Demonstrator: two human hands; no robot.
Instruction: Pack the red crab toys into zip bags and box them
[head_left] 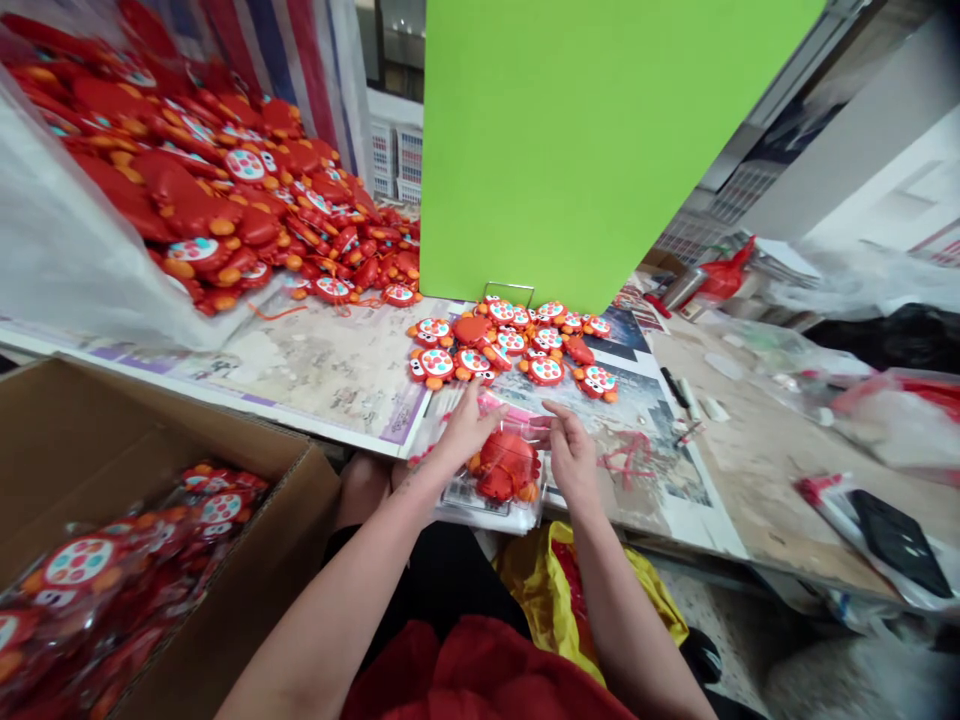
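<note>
My left hand (466,428) and my right hand (570,450) pinch the top edge of a clear plastic bag (480,500) that lies at the table's near edge. A red crab toy (506,465) sits in or on the bag, between my two hands. Beyond my fingers, a small cluster of red crab toys (517,345) with spotted white faces lies on the table. Under the bag lies a thin stack of more clear bags.
A big heap of crab toys (217,170) fills the far left. A cardboard box (150,470) at near left holds bagged crabs. A green board (585,140) stands behind the cluster. Plastic bags, pens and a black device (896,540) lie at right.
</note>
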